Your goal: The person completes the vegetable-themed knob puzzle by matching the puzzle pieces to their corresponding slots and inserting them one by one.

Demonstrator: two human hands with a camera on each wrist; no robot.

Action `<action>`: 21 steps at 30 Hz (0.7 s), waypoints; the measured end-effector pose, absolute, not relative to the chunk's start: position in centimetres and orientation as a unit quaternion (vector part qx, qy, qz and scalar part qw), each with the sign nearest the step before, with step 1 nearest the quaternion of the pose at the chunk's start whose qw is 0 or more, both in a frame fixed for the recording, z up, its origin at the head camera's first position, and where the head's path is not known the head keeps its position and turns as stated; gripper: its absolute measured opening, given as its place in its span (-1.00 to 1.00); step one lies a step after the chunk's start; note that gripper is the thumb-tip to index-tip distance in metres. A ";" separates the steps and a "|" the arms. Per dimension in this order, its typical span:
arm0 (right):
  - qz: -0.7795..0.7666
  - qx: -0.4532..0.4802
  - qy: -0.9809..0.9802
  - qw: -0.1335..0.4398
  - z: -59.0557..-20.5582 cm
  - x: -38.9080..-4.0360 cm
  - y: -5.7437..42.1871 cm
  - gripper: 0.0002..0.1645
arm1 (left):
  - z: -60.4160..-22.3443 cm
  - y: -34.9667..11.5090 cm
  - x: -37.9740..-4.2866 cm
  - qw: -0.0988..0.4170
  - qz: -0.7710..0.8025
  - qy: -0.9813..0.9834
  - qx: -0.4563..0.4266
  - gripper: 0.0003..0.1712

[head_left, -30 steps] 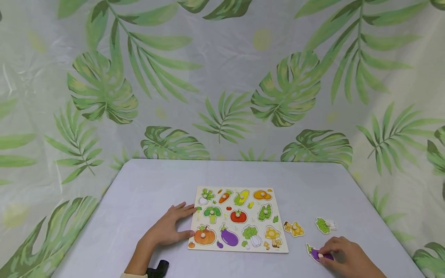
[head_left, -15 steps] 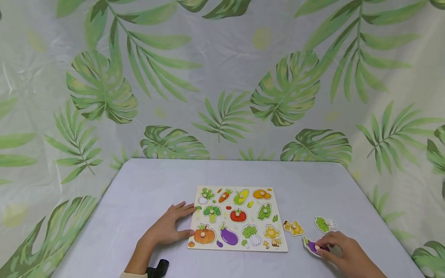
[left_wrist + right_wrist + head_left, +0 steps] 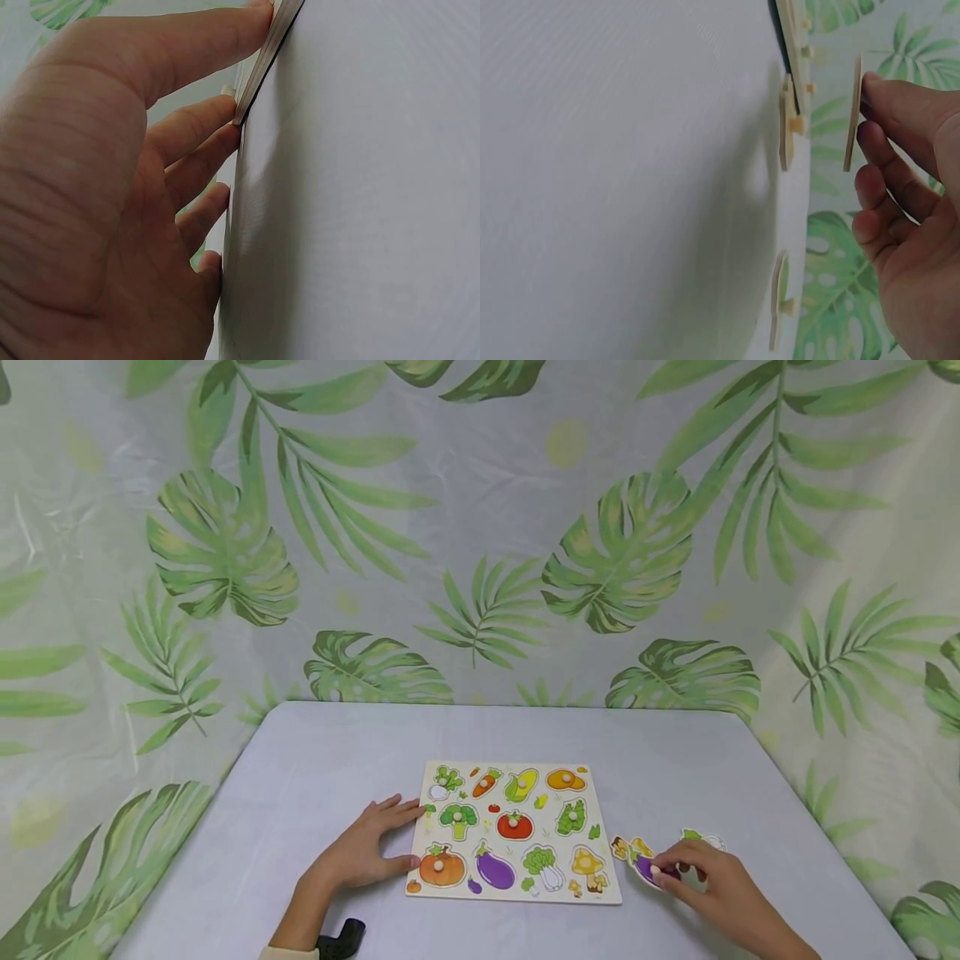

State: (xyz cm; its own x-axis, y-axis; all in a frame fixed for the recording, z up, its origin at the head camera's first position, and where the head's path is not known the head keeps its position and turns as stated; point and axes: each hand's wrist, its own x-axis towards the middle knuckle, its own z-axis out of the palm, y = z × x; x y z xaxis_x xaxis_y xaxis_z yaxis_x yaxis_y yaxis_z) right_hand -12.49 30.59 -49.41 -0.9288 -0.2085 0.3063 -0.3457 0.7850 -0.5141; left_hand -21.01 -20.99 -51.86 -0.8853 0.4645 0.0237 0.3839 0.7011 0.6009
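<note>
My right hand (image 3: 708, 881) pinches the knob of a purple eggplant puzzle piece (image 3: 645, 868), which is raised off the table in the right wrist view. In the head view that piece overlaps a yellow mushroom piece (image 3: 640, 846) lying beside the board. Behind the hand a bok choy piece (image 3: 692, 835) is partly hidden. My left hand (image 3: 367, 849) rests with spread fingers at the left edge of the wooden vegetable puzzle board (image 3: 517, 852); its thumb and fingertips touch that edge in the left wrist view. The board's eggplant slot (image 3: 495, 871) shows only its printed picture.
Knobbed pieces sit in the board, among them a pumpkin (image 3: 442, 868), a tomato (image 3: 515, 827) and a broccoli (image 3: 458, 820). A black object (image 3: 343, 939) is by the left wrist. The white table (image 3: 360, 735) ends at a leaf-printed curtain (image 3: 480, 527).
My right hand has lifted the eggplant piece and carried it left toward the board, over the mushroom piece. The left hand and the board have stayed in place.
</note>
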 end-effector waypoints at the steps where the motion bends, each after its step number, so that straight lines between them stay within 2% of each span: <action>1: 0.297 0.148 -0.936 0.118 -49.3 -12.6 30.4 -0.77 | -51.9 -21.0 -21.0 0.064 0.310 0.920 0.231 -0.15; 9: 0.327 0.188 -0.917 0.133 -48.6 -13.8 28.3 -0.78 | -51.8 -21.0 -21.0 0.064 0.312 0.919 0.233 -0.15; 15: 0.346 0.164 -0.921 0.074 -48.1 -14.4 26.6 -0.88 | -52.0 -21.1 -21.1 0.065 0.311 0.919 0.235 -0.14; 21: 0.360 0.167 -0.917 0.050 -47.8 -15.0 24.7 -0.87 | -52.0 -21.1 -21.1 0.062 0.310 0.918 0.239 -0.14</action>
State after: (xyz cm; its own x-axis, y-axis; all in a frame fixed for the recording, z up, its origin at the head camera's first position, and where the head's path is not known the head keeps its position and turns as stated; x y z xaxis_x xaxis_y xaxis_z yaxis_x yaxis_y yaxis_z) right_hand -15.01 24.75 -47.78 -0.9393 -0.2704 0.2114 -0.3420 0.6855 -0.6428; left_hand -21.11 -21.10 -52.01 -0.8786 0.4763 0.0348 0.3999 0.6941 0.5986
